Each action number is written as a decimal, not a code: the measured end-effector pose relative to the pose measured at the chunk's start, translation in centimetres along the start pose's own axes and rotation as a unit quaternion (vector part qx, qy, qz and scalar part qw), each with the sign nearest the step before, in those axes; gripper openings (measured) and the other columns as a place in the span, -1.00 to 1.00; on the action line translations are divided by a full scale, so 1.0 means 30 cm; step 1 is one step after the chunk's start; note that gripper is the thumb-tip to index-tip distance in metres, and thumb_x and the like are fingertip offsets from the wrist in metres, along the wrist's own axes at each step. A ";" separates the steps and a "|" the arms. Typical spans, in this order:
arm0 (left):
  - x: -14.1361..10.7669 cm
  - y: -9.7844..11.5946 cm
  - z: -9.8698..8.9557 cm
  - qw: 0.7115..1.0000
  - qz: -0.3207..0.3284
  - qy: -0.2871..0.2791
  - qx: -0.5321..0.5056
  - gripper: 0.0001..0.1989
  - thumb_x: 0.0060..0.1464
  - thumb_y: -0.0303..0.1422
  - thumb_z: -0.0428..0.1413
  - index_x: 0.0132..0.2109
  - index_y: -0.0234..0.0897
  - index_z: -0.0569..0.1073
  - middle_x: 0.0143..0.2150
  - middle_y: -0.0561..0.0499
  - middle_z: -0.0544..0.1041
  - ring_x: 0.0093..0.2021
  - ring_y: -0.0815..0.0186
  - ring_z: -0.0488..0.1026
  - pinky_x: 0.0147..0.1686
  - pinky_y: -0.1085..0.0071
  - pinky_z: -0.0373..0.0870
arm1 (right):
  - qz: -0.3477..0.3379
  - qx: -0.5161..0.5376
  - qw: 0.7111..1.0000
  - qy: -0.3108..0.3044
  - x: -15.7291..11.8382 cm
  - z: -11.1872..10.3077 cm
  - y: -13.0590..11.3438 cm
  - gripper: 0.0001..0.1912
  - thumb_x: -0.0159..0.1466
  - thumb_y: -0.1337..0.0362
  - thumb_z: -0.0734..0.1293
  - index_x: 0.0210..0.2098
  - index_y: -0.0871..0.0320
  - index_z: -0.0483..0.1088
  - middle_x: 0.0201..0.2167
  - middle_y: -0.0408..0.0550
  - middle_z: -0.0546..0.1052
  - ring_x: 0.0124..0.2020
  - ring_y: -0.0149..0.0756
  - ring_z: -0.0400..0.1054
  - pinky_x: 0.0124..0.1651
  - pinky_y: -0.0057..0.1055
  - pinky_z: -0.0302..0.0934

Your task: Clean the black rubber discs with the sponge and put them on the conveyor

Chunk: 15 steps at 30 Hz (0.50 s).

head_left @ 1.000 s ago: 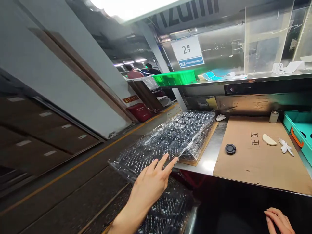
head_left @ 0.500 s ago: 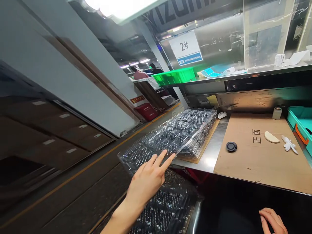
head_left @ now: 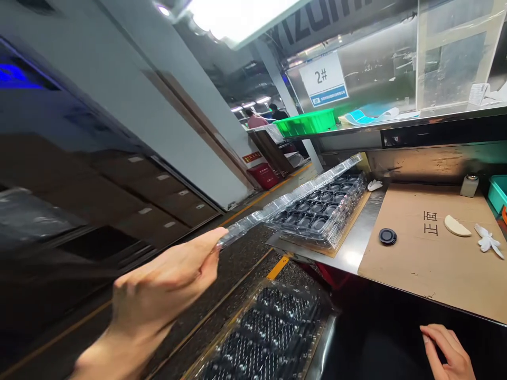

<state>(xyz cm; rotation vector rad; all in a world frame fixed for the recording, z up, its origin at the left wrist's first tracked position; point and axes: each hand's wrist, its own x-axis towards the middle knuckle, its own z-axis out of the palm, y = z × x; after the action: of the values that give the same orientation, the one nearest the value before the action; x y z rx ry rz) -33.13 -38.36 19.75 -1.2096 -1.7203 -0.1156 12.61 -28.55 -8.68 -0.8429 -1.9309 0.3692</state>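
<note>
I have my left hand pinched on the clear tray, its long side toward two o'clock; my right hand is half-open, empty.

two hands, one raised tray, one black cap, one 2# sign.

A white lamp glares at twelve o'clock over my table, its light blown out and pooling brightly on the metal near the center. Shadow darkens the floor toward seven o'clock and the space at five. Blue light glows at ten o'clock. Wide-angle distortion stretches the edges, and the boxes at nine o'clock look soft and smeared.
</note>
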 end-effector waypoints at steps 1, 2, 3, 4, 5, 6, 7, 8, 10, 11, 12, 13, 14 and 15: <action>0.001 -0.012 -0.021 1.000 0.001 -0.002 0.004 -0.71 0.29 -0.29 0.04 0.07 -0.08 0.56 -0.20 0.15 0.71 -0.28 0.31 0.62 -0.41 0.49 0.33 | -0.020 0.015 1.000 -0.006 0.052 -0.006 -0.010 -0.80 0.37 0.29 0.30 -0.08 0.04 0.53 -0.24 -0.04 0.61 -0.27 -0.22 0.56 -0.27 -0.39 0.52; 0.000 -0.025 -0.042 1.000 0.001 -0.003 0.005 -0.71 0.30 -0.29 0.03 0.06 -0.07 0.56 -0.21 0.16 0.71 -0.28 0.32 0.62 -0.39 0.49 0.34 | -0.036 0.027 0.999 -0.010 0.106 -0.009 -0.022 -0.78 0.36 0.32 0.31 -0.04 0.04 0.52 -0.22 -0.04 0.61 -0.24 -0.21 0.55 -0.24 -0.36 0.52; -0.003 -0.038 -0.062 1.000 0.003 -0.004 0.005 -0.72 0.31 -0.28 0.03 0.05 -0.07 0.57 -0.21 0.16 0.71 -0.27 0.32 0.62 -0.37 0.49 0.35 | -0.053 0.036 0.998 -0.010 0.161 -0.009 -0.033 -0.75 0.35 0.35 0.31 -0.01 0.04 0.51 -0.21 -0.04 0.61 -0.22 -0.20 0.55 -0.21 -0.32 0.51; -0.008 -0.052 -0.081 1.000 0.003 -0.006 0.003 -0.73 0.31 -0.28 0.03 0.04 -0.07 0.57 -0.22 0.17 0.71 -0.26 0.32 0.62 -0.35 0.50 0.35 | -0.070 0.042 0.997 -0.008 0.215 -0.007 -0.044 -0.73 0.35 0.38 0.31 0.01 0.04 0.50 -0.20 -0.04 0.60 -0.20 -0.20 0.54 -0.18 -0.29 0.50; -0.015 -0.066 -0.099 1.000 0.003 -0.010 0.001 -0.73 0.31 -0.29 0.03 0.04 -0.07 0.57 -0.22 0.18 0.71 -0.26 0.33 0.63 -0.33 0.50 0.36 | -0.083 0.047 0.995 -0.005 0.269 -0.004 -0.055 -0.71 0.35 0.40 0.32 0.02 0.04 0.50 -0.18 -0.04 0.60 -0.18 -0.20 0.53 -0.16 -0.27 0.48; -0.023 -0.081 -0.116 1.000 0.000 -0.013 0.001 -0.74 0.31 -0.30 0.04 0.03 -0.07 0.57 -0.23 0.19 0.70 -0.26 0.33 0.63 -0.32 0.50 0.38 | -0.092 0.052 0.994 0.002 0.320 0.000 -0.064 -0.71 0.35 0.42 0.32 0.02 0.05 0.49 -0.18 -0.03 0.60 -0.17 -0.20 0.52 -0.15 -0.26 0.47; -0.032 -0.095 -0.133 1.000 -0.008 -0.014 0.001 -0.75 0.30 -0.30 0.05 0.03 -0.07 0.57 -0.23 0.20 0.70 -0.26 0.33 0.63 -0.31 0.50 0.39 | -0.099 0.058 0.993 0.010 0.367 0.006 -0.074 -0.72 0.35 0.42 0.33 0.01 0.05 0.49 -0.17 -0.03 0.59 -0.17 -0.21 0.51 -0.14 -0.26 0.46; -0.041 -0.108 -0.152 1.000 -0.020 -0.016 0.000 -0.75 0.29 -0.30 0.06 0.02 -0.09 0.57 -0.21 0.19 0.71 -0.26 0.32 0.64 -0.29 0.49 0.41 | -0.103 0.064 0.993 0.017 0.408 0.013 -0.083 -0.74 0.35 0.41 0.34 0.00 0.06 0.50 -0.16 -0.02 0.59 -0.17 -0.21 0.50 -0.15 -0.26 0.45; -0.059 -0.128 -0.192 0.998 -0.055 -0.022 -0.028 -0.76 0.28 -0.30 0.08 0.03 -0.14 0.57 -0.14 0.15 0.70 -0.21 0.31 0.65 -0.20 0.45 0.47 | -0.103 0.077 0.991 0.024 0.468 0.031 -0.099 -0.78 0.35 0.37 0.36 -0.02 0.06 0.51 -0.17 -0.03 0.58 -0.18 -0.22 0.49 -0.16 -0.27 0.43; -0.066 -0.135 -0.214 0.995 -0.080 -0.025 -0.055 -0.75 0.28 -0.29 0.09 0.03 -0.18 0.56 -0.09 0.11 0.70 -0.17 0.29 0.65 -0.15 0.43 0.50 | -0.102 0.082 0.991 0.021 0.486 0.042 -0.105 -0.79 0.36 0.34 0.36 -0.03 0.05 0.51 -0.17 -0.03 0.58 -0.19 -0.22 0.49 -0.16 -0.27 0.43; -0.071 -0.141 -0.237 0.989 -0.115 -0.025 -0.091 -0.74 0.28 -0.28 0.10 0.04 -0.23 0.55 -0.05 0.07 0.69 -0.14 0.29 0.65 -0.10 0.40 0.52 | -0.103 0.088 0.991 0.016 0.496 0.055 -0.109 -0.81 0.36 0.31 0.36 -0.04 0.05 0.52 -0.17 -0.03 0.58 -0.19 -0.21 0.49 -0.17 -0.27 0.42; -0.076 -0.147 -0.260 0.978 -0.158 -0.023 -0.131 -0.72 0.28 -0.26 0.12 0.05 -0.28 0.54 -0.02 0.03 0.68 -0.12 0.28 0.64 -0.06 0.36 0.54 | -0.104 0.094 0.990 0.008 0.501 0.068 -0.111 -0.82 0.37 0.29 0.35 -0.05 0.05 0.52 -0.17 -0.03 0.58 -0.19 -0.21 0.49 -0.17 -0.27 0.42; -0.080 -0.154 -0.281 0.962 -0.207 -0.018 -0.175 -0.68 0.26 -0.24 0.14 0.07 -0.33 0.52 -0.01 -0.02 0.67 -0.12 0.27 0.64 -0.04 0.32 0.55 | -0.105 0.102 0.989 -0.002 0.502 0.083 -0.112 -0.83 0.37 0.27 0.35 -0.06 0.05 0.52 -0.17 -0.03 0.58 -0.19 -0.20 0.49 -0.18 -0.28 0.42; -0.084 -0.162 -0.300 0.940 -0.258 -0.010 -0.221 -0.63 0.24 -0.23 0.17 0.08 -0.39 0.50 0.00 -0.07 0.66 -0.13 0.26 0.63 -0.04 0.29 0.56 | -0.104 0.112 0.988 -0.013 0.500 0.097 -0.112 -0.83 0.37 0.25 0.35 -0.07 0.05 0.53 -0.17 -0.03 0.58 -0.20 -0.21 0.50 -0.19 -0.29 0.42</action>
<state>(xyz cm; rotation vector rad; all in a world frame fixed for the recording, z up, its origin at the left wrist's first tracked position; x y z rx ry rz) -30.86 -47.51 24.48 -1.0319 -2.0624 -0.8470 4.25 -20.27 1.65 -0.4885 -1.9368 0.4630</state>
